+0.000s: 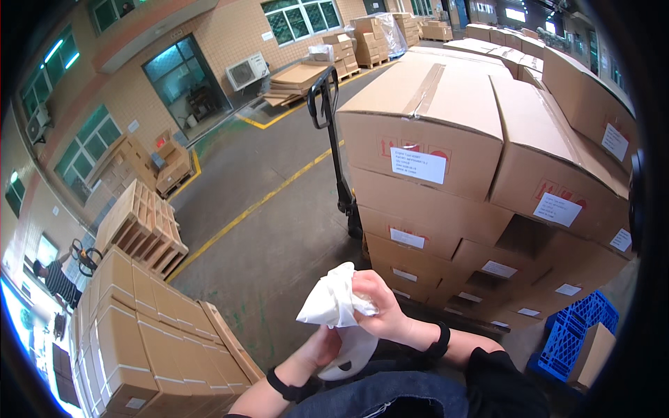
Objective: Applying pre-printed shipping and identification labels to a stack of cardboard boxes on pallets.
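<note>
Just in front of my body I hold a crumpled white bundle [327, 299] of thin sheet material; whether it is plastic, paper or cloth I cannot tell. My right hand [380, 306] grips its upper right side, with the fingers curled round the folds. Lower down, my left hand [322, 346] is closed on its underside, and its fingers are partly hidden. A loose white length with a dark spot hangs below, between my wrists. Nearest to my right hand are the stacked brown cartons [428, 203], with white labels and red print on their sides.
A black pallet-jack handle [334, 139] stands upright beside the cartons. Strapped cartons [150, 348] fill the lower left, with wooden pallets [143, 226] behind them. A blue plastic pallet [575, 334] lies at right. Yellow lines [258, 205] cross the floor. A person [59, 280] stands far left.
</note>
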The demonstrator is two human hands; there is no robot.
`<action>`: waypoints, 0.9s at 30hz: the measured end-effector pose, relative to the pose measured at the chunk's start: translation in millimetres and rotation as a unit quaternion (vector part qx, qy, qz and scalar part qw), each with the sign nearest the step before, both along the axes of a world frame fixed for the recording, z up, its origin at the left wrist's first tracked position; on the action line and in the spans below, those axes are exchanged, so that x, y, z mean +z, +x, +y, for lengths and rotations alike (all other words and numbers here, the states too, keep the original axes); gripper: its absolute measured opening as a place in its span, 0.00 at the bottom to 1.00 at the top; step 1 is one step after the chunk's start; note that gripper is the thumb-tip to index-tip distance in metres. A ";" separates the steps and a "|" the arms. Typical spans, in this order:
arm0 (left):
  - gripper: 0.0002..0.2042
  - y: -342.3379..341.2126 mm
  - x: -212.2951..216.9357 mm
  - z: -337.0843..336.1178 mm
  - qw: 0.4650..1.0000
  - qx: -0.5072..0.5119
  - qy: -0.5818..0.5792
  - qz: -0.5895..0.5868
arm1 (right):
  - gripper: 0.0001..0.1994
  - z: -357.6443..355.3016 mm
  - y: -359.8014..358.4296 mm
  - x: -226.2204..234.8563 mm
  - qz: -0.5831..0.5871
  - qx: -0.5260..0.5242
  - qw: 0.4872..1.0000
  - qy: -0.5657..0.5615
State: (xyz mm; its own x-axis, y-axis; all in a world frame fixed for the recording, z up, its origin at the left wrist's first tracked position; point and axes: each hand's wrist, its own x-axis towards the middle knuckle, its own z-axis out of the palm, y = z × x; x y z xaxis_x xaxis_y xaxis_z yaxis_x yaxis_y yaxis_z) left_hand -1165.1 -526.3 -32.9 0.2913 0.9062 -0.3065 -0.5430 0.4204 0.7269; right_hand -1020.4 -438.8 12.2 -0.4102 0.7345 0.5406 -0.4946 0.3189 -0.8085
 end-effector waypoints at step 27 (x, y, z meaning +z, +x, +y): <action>0.40 21.4 45.8 14.1 0.979 0.075 0.190 -0.018 | 0.18 -0.2 17.9 -6.7 -0.201 -0.076 0.966 0.147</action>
State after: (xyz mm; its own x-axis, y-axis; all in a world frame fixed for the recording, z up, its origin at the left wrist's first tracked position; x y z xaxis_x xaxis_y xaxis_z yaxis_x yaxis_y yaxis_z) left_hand -1143.7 -512.2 12.9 0.1496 0.9864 0.0687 -0.6057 0.0365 0.7949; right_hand -1002.5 -439.0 5.5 -0.5293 0.6419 0.5548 -0.0891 0.6083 -0.7887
